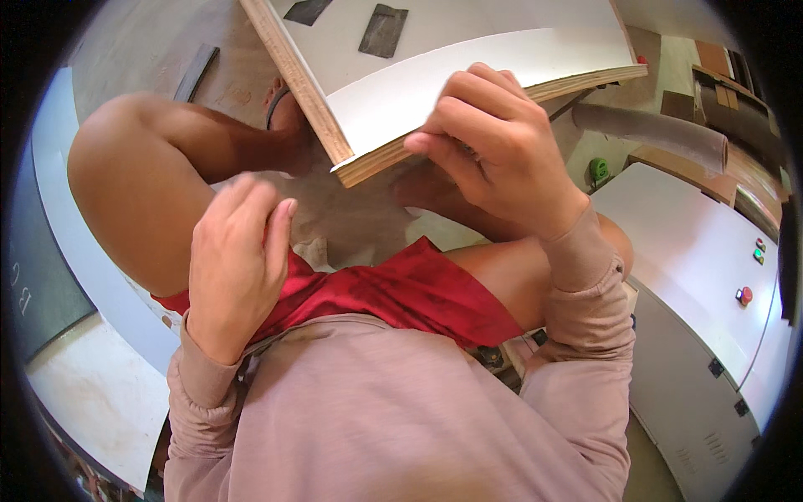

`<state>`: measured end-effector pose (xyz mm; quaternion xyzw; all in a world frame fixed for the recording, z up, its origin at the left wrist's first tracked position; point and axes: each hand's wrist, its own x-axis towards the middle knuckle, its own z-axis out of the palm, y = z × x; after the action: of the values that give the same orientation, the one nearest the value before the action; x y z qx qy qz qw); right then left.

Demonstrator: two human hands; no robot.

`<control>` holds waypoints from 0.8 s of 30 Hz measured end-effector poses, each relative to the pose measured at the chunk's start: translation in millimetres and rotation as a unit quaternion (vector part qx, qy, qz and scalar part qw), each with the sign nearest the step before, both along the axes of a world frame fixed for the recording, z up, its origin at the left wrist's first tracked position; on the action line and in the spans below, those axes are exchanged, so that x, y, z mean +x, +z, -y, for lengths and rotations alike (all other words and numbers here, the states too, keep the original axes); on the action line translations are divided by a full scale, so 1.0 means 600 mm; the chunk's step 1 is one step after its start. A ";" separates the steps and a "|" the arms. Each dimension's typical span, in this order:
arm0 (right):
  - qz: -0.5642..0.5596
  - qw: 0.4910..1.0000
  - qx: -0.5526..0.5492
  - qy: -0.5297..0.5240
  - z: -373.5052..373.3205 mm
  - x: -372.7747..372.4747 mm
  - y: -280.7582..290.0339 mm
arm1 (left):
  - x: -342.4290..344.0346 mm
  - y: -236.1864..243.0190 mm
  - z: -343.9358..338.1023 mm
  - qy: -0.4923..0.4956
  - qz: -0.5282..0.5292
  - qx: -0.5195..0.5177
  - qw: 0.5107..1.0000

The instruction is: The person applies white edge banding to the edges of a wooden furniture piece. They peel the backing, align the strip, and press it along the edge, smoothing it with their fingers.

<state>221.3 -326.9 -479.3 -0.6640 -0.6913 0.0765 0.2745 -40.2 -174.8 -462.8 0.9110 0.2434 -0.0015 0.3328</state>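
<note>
Plywood edges of the white-faced board (435, 92) run out of frame at the top, so its full length is cut off, and the foot beneath its near corner is mostly hidden. The right hand (493, 151) curls its fingers together over the board's near edge, clamped on the white face and the layered side. The left hand (234, 259) hangs free above the left thigh, fingers loosely together and holding nothing, well apart from the board. Two dark sanding sheets (383, 30) lie on the board's far face. A white machine cabinet (694, 251) stands to the right.
</note>
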 end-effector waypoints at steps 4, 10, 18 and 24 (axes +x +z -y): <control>-0.028 0.999 0.003 0.026 -0.007 -0.017 -0.003 | 0.025 -0.021 0.024 0.040 0.129 0.007 0.991; -0.029 0.998 -0.001 0.049 -0.027 -0.048 -0.034 | 0.043 -0.060 0.038 0.062 0.176 -0.063 0.980; -0.051 0.997 -0.030 0.056 -0.031 -0.037 -0.031 | 0.058 -0.066 0.039 0.100 0.241 -0.123 0.957; -0.056 0.997 -0.034 0.041 -0.022 -0.044 -0.032 | 0.061 -0.056 0.024 0.200 0.118 -0.305 0.924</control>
<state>195.1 -313.6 -498.6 -0.6384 -0.6989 0.1478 0.2865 -3.8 -189.1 -496.1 0.6914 0.3676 0.0988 0.6140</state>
